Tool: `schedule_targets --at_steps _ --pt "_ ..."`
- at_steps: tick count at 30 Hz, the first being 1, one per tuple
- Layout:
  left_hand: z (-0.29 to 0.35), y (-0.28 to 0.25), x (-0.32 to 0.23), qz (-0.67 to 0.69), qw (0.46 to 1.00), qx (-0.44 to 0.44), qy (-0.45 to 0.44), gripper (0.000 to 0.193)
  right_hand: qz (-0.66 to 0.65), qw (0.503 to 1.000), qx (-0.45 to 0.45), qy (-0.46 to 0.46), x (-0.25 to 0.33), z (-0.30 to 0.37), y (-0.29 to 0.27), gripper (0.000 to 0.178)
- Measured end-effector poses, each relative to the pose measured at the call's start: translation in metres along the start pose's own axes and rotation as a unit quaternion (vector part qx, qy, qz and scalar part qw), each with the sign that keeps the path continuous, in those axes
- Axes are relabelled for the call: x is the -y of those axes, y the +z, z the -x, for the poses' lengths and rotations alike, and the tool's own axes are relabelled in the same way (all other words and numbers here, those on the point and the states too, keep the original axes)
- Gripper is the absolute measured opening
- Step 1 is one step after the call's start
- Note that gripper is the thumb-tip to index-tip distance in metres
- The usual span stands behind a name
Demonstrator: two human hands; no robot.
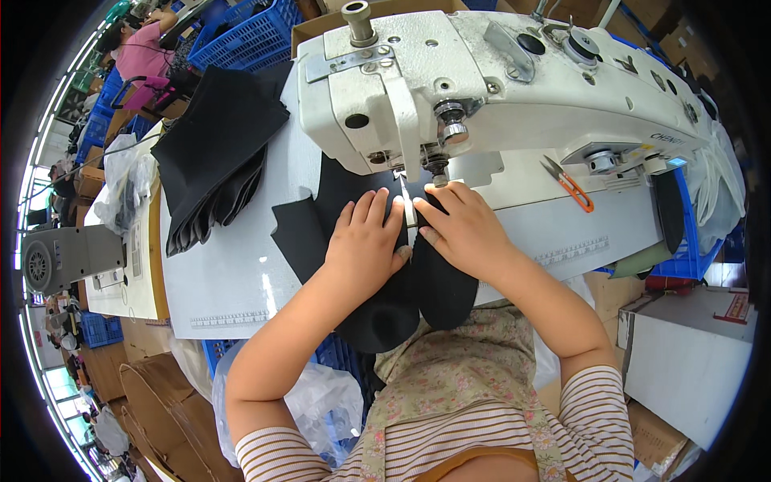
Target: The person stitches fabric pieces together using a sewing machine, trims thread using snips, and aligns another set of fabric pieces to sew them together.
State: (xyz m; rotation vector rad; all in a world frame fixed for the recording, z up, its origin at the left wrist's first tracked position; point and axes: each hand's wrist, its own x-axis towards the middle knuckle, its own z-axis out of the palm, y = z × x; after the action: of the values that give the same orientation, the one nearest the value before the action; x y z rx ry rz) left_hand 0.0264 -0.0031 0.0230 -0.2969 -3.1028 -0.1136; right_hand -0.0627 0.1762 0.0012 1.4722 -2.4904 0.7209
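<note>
Black fabric pieces (377, 324) lie under the head of a white sewing machine (385, 112), and their near ends hang over the table's front edge. My left hand (365, 238) rests flat on the left part of the fabric, fingers stretched toward the needle area. On the right part lies my right hand (467, 227), fingers extended, its fingertips close to the presser foot. A narrow pale gap runs between the fabric edges, between my two hands. The machine head partly hides the stitching spot.
A stack of black fabric pieces (221, 153) lies at the left of the table (217, 281). Orange-handled scissors (572, 186) rest right of my right hand. Blue crates (249, 36) stand behind, and a person in pink (144, 52) sits at the far left.
</note>
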Motion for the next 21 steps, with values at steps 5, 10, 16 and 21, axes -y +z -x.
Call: schedule_targets --at_steps 5,10,16,21 --pt "0.001 -0.002 -0.001 0.016 1.000 0.005 0.005 0.066 -0.017 1.000 0.005 -0.010 -0.001 0.001 -0.001 0.037" --pt "0.000 -0.003 0.000 0.016 1.000 0.015 0.010 0.065 -0.023 1.000 0.008 -0.017 -0.003 0.002 0.000 0.037" --pt "0.000 -0.001 0.005 0.028 0.999 -0.003 0.021 0.064 -0.037 0.999 0.008 -0.019 -0.007 0.002 0.003 0.037" --pt "-0.003 0.000 0.008 0.032 0.999 -0.012 0.026 0.065 -0.044 0.998 0.001 -0.043 -0.014 0.000 0.008 0.037"
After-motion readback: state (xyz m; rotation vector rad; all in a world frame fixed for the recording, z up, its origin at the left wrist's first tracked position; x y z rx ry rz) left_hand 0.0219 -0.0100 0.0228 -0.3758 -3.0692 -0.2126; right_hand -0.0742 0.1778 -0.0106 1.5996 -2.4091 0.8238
